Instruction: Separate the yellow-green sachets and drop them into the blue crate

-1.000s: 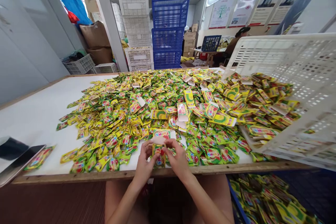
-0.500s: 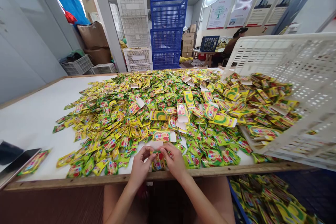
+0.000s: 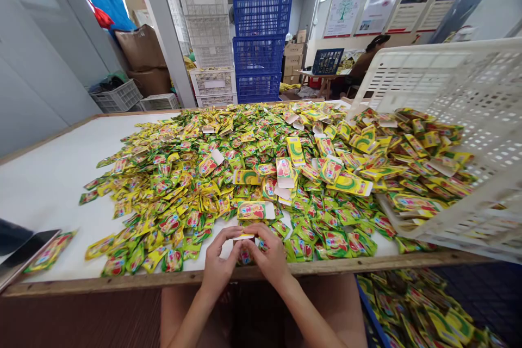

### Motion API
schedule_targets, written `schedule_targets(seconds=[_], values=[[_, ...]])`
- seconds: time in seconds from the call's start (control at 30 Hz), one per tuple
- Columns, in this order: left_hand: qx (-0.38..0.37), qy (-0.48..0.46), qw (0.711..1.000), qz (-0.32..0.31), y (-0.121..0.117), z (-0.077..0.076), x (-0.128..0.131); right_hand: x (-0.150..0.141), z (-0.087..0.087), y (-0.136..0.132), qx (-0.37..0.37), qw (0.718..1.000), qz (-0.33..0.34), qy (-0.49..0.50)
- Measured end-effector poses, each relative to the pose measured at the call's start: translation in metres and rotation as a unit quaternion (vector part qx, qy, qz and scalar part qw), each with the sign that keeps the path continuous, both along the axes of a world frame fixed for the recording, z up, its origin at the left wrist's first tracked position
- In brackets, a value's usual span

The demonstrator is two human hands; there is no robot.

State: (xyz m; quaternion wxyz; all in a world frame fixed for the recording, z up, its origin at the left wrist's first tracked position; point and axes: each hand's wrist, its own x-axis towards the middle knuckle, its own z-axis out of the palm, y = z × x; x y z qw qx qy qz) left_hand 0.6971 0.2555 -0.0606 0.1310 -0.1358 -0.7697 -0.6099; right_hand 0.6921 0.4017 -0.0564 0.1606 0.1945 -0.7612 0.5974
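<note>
- The fingers of the left hand [image 3: 219, 263] and right hand [image 3: 271, 256] pinch a small green-and-red printed cardboard box [image 3: 245, 257] between them, just above the brown wooden rim [image 3: 179, 280] of the white-topped desk [image 3: 61, 174].
- A pale flap [image 3: 243, 237] shows at the box's far end, by the fingertips; the thin card probably wants light, even pressure from both sides, since a hard squeeze could crease it.
- Keeping both thumbs low and level should hold the box square while the index fingers guide the flap.
- Just beyond the fingers lies a flat yellow-and-green printed carton [image 3: 256, 210]; wrists kept low would avoid nudging it.
- Farther out, glossy green-and-yellow sachets [image 3: 179, 174] spread in a heap, so small movements seem wise.
</note>
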Motion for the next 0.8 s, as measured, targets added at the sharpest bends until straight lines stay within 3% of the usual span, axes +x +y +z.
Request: schedule_targets(seconds=[0.4, 0.6, 0.8], values=[[0.033, -0.045, 0.998, 0.036, 0.007, 0.001, 0.002, 0.003, 0.001, -0.006, 0.04, 0.996, -0.071, -0.033], [0.045, -0.04, 0.998, 0.009, 0.003, -0.01, 0.004, 0.006, -0.006, -0.004, 0.009, 0.999, -0.049, 0.001], [0.021, -0.005, 1.0, 0.009, -0.001, -0.01, 0.003, 0.01, -0.012, 0.002, 0.014, 0.999, -0.038, 0.009]])
